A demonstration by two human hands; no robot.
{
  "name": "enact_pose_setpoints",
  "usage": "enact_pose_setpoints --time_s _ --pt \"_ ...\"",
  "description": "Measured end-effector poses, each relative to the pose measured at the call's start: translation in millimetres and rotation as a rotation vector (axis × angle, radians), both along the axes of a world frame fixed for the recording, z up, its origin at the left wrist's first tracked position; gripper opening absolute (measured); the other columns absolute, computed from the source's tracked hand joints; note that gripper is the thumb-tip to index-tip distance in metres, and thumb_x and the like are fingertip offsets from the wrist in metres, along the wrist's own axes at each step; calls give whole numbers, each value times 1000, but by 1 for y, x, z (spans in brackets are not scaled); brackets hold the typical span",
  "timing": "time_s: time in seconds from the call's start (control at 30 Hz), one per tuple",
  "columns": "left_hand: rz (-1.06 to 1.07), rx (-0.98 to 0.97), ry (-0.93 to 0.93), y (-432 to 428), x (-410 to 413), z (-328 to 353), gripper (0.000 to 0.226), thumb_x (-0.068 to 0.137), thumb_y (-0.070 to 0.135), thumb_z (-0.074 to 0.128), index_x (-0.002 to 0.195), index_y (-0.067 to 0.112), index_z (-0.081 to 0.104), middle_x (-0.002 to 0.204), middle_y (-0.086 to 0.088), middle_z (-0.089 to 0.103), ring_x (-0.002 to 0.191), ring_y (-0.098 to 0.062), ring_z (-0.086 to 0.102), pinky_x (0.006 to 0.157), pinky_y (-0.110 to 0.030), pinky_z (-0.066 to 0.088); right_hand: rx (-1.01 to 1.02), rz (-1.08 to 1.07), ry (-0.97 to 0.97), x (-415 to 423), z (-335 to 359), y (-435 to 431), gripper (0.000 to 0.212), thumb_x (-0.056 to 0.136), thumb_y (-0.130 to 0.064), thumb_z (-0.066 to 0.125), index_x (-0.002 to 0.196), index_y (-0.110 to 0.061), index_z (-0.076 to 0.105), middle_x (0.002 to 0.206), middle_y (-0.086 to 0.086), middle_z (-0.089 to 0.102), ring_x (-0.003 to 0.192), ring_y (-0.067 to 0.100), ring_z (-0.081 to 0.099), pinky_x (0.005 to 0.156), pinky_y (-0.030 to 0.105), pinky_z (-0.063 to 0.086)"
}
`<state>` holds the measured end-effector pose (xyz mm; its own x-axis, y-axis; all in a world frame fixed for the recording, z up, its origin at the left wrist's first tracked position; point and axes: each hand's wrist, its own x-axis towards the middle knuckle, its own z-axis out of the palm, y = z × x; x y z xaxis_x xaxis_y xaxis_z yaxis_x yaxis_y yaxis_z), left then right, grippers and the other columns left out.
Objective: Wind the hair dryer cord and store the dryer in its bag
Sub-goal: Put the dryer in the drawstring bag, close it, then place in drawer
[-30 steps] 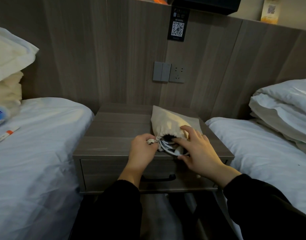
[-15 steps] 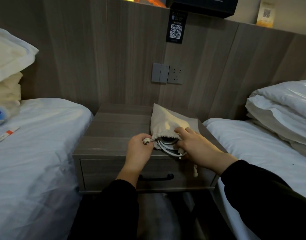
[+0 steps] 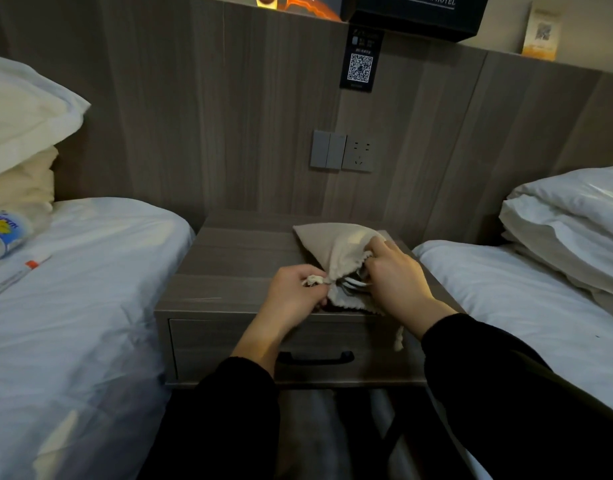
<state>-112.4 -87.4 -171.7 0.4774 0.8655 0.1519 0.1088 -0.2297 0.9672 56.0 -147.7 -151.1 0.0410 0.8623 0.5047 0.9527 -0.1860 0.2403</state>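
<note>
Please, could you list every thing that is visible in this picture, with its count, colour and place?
nightstand: 1, grey-brown wood, between the beds
drawer handle: 1, black, on the nightstand front
bag: 1, beige cloth, on the nightstand
cord: 1, white loops, at the bag mouth
drawstring: 1, cream, one end hangs over the nightstand front
beds: 2, white, left and right
pillows: several, white and cream, stacked on both beds
switch and socket: 1 panel, grey, on the wall
QR sign: 1, black, on the wall above
box: 1, black, on the top ledge
left grip: 1, bare hand, black sleeve, pinches the drawstring knot
right grip: 1, bare hand, black sleeve, holds the bag mouth
</note>
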Motion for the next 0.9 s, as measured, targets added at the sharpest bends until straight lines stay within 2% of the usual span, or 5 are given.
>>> enact_pose_setpoints --time_s 0.23,0.43,0.67,0.8,0.9 --pt "145 44 69 7 -9 -8 11 80 8 62 84 14 69 73 -4 69 69 -13 64 63 -24 51 -43 187 254 11 -16 -29 26 76 -18 69 100 -14 60 135 9 40 107 25 53 83 26 44" --pt "203 350 354 0 -6 -11 11 84 24 58 83 14 62 79 -2 64 72 -15 58 62 -30 47 189 -139 621 13 -32 -47 70 69 -42 75 124 -14 42 131 11 44 119 28 45 95 40 45" --pt "221 595 604 -6 0 -16 28 95 36 41 83 14 51 86 -10 62 81 -29 57 64 -34 40 95 -343 641 12 -37 -43 24 88 -30 56 89 -6 55 96 17 65 91 35 61 67 32 38" --pt "209 590 620 -7 -8 -22 28 95 36 44 81 14 52 86 -8 61 82 -27 58 67 -35 42 18 -502 758 16 -40 -47 40 88 -41 52 101 -4 48 105 21 61 98 40 60 78 41 47" --pt "182 411 553 -10 -10 -19 34 94 39 46 75 12 51 79 -6 58 78 -27 58 66 -36 44 -102 -499 814 23 -36 -53 42 87 -46 49 79 -6 60 84 17 69 82 33 66 77 39 53"
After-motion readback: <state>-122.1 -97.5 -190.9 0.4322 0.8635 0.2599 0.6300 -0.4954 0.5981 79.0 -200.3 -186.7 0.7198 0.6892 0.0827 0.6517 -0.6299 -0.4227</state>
